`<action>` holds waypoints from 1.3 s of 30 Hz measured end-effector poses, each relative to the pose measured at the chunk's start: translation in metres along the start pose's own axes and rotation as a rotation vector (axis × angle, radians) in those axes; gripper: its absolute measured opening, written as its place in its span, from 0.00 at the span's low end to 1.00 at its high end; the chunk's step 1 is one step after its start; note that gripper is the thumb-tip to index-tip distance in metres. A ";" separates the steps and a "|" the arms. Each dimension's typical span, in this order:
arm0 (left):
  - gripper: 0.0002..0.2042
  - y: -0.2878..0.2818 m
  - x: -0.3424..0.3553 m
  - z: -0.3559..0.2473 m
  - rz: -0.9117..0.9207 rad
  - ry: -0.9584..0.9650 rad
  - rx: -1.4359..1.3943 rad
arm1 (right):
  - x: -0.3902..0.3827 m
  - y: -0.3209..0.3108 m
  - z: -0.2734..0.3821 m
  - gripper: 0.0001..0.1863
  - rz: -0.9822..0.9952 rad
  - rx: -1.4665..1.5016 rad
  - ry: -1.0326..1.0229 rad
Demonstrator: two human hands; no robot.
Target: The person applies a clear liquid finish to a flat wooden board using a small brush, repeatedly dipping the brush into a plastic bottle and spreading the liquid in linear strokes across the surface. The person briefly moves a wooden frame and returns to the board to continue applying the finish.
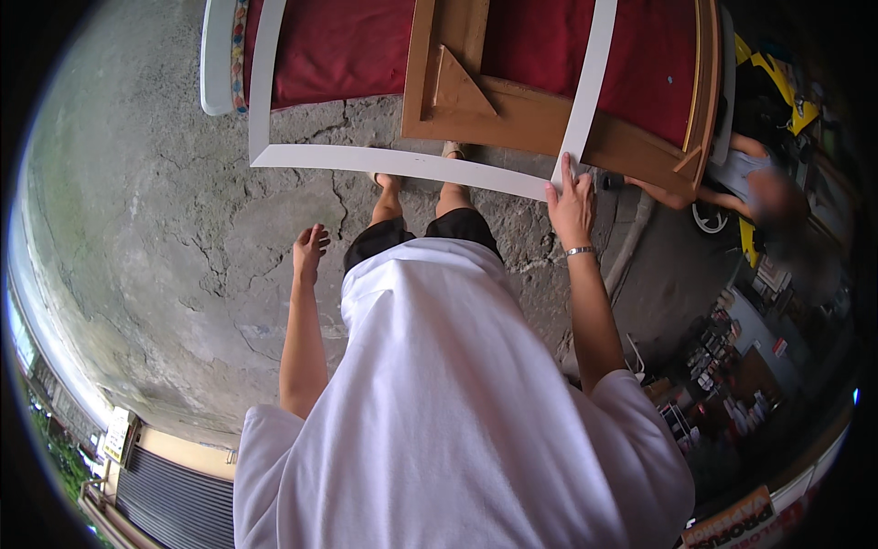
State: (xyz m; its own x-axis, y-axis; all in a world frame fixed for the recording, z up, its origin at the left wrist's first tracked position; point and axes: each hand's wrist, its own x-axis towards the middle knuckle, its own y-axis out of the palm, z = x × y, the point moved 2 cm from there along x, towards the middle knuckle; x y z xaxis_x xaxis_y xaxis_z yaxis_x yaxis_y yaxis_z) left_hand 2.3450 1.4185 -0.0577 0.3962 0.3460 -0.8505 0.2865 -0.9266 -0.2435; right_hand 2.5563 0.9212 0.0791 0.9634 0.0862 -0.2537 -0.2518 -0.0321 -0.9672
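A white frame (pixel 402 163) with mitred corners lies in front of me, over a red surface and a brown frame. At its near right corner is my right hand (pixel 573 209), the index finger stretched out along the white surface and the thumb at the edge. The other fingers are partly bent, and I see no wrapped grip. My left hand (pixel 311 252) hangs to the left of my body, apart from the frame, fingers loosely bent with nothing visible in them. Beneath the white frame's right side sits the brown wooden frame (pixel 521 110) with triangular corner braces.
Red cloth-like covering (pixel 343 55) spreads under the frames. Cracked concrete floor (pixel 201 210) surrounds my feet. Another person (pixel 745 178) is at the right, close to a yellow motorcycle (pixel 777 82). Several bottles and cans (pixel 722 357) crowd the lower right. A rolling shutter (pixel 178 499) stands at lower left.
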 end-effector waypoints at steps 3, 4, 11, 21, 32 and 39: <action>0.20 -0.029 0.010 -0.003 -0.015 0.002 0.025 | 0.007 0.007 -0.005 0.38 -0.015 -0.031 -0.023; 0.20 -0.037 0.012 -0.002 -0.023 0.002 0.024 | 0.006 0.009 -0.005 0.38 -0.001 -0.035 -0.008; 0.20 -0.056 0.023 0.021 -0.004 -0.066 0.026 | -0.010 0.006 0.008 0.30 0.008 -0.041 0.072; 0.20 -0.035 0.041 0.011 0.121 -0.057 -0.012 | -0.049 0.024 0.122 0.39 0.083 0.149 -0.082; 0.21 -0.070 0.071 -0.027 0.071 0.024 -0.108 | -0.023 0.028 0.226 0.39 0.122 0.151 -0.258; 0.20 -0.080 0.073 -0.016 0.063 -0.006 -0.023 | -0.019 0.014 0.245 0.38 0.148 0.207 -0.274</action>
State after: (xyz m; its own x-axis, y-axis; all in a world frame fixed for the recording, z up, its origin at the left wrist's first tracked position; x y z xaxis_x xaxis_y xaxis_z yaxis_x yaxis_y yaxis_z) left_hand 2.3647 1.5206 -0.0929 0.4091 0.2862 -0.8664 0.2815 -0.9428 -0.1785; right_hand 2.5121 1.1630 0.0677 0.8619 0.3599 -0.3572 -0.4272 0.1357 -0.8939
